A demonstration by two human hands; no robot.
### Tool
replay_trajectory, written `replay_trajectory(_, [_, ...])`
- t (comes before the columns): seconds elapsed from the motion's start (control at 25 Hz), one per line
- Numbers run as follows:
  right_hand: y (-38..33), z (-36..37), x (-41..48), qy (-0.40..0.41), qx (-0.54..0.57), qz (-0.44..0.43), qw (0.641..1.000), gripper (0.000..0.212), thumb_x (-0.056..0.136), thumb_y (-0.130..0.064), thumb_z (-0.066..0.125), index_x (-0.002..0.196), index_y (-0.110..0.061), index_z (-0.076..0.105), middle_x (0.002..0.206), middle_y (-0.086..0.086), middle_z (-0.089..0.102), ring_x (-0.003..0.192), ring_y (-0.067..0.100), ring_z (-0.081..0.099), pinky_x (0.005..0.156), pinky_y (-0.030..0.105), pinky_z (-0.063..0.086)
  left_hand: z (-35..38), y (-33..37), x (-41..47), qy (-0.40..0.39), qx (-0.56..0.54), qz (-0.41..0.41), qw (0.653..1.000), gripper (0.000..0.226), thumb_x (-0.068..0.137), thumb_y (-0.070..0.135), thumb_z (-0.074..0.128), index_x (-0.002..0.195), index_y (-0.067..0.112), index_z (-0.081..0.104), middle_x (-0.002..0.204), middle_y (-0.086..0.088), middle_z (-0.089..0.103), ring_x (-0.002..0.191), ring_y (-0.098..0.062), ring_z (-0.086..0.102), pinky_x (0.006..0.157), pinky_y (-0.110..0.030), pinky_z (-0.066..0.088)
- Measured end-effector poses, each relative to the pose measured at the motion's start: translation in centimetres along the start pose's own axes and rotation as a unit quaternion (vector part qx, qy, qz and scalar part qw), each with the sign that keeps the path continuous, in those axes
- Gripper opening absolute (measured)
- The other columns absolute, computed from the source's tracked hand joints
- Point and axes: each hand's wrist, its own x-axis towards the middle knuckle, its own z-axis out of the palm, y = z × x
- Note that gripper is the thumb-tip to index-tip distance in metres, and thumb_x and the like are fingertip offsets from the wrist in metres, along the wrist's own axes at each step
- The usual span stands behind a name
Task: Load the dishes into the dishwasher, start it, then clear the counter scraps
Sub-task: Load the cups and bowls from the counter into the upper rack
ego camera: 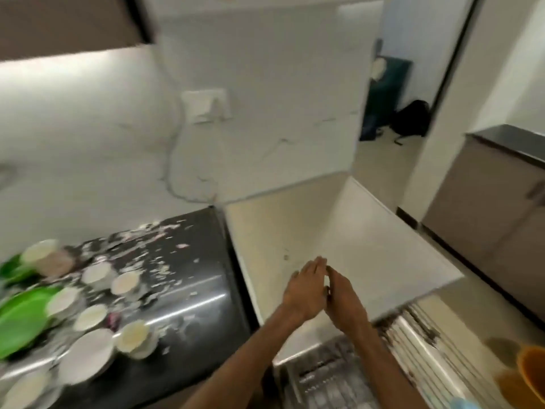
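**Head view: hands meet over the white panel**

Head camera, blurred: the left hand [303, 292] and right hand [343, 305] touch at the fingertips above a white panel [368, 246], fingers mostly straight, grasping nothing. A wire rack [321, 379] shows just below the panel. White bowls [125, 283] and green plates [20, 320] sit on the dark table [194, 290] to the left, among pale scraps [153, 231]. An orange bowl [530, 370] is at lower right.

Both forearms bare, stretched forward: left enters from 7 o'clock, right from 5 o'clock, converging. Left hand [306, 290] back up, fingers straight, pointing 1 o'clock. Right hand [343, 302] just beside, fingers straight toward 11 o'clock, tips meeting left fingertips. Blur hides finer detail.
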Motion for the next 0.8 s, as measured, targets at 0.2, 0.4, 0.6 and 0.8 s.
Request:
replay_trajectory(0.2, [-11.7, 11.0, 1.3, -0.102, 0.049, -0.120, 0.986, 0.042, 0.095, -0.013, 0.056, 0.137, -0.017, 0.052, 0.135, 0.001, 0.060, 0.124, 0.018, 0.057, 0.103, 0.027, 0.043, -5.0, -13.6, -9.8, 0.085, -0.028, -0.119, 0.989, 0.067, 0.096, 0.023, 0.050, 0.156, 0.015, 0.021, 0.163, -0.002, 0.022, 0.149, -0.020, 0.022, 0.120, -0.041, 0.026])
replay_trajectory(0.4, [-21.0, 21.7, -1.4, -0.262, 0.035, -0.180, 0.947, 0.071, 0.087, -0.027, 0.071, 0.148, -0.013, 0.038, 0.149, 0.001, 0.043, 0.139, 0.017, 0.040, 0.115, 0.025, 0.029, -5.5, -27.2, -22.1, 0.079, 0.001, -0.249, 0.965, 0.071, 0.095, 0.033, 0.054, 0.155, 0.014, 0.021, 0.163, -0.006, 0.022, 0.149, -0.020, 0.022, 0.119, -0.038, 0.027])
replay_trajectory(0.6, [-26.2, 27.3, -3.9, -0.297, 0.122, -0.146, 0.936, 0.087, 0.069, -0.028, 0.086, 0.142, -0.028, 0.040, 0.138, -0.015, 0.051, 0.129, 0.001, 0.046, 0.111, 0.025, 0.036, -4.2, -34.5, -27.6, -0.015, 0.020, -0.221, 0.975, 0.098, 0.084, 0.037, 0.070, 0.158, 0.018, 0.007, 0.164, -0.002, 0.016, 0.149, -0.019, 0.019, 0.122, -0.039, 0.019])
replay_trajectory(0.8, [-26.2, 27.7, -5.2, -0.208, 0.143, -0.067, 0.965, 0.065, 0.079, -0.024, 0.079, 0.135, -0.028, 0.048, 0.129, -0.015, 0.059, 0.120, -0.001, 0.054, 0.104, 0.029, 0.046, -4.5, -35.6, -26.1, 0.050, -0.014, -0.153, 0.987, 0.075, 0.081, 0.030, 0.072, 0.145, 0.025, 0.034, 0.145, 0.002, 0.049, 0.133, -0.016, 0.043, 0.115, -0.031, 0.028])
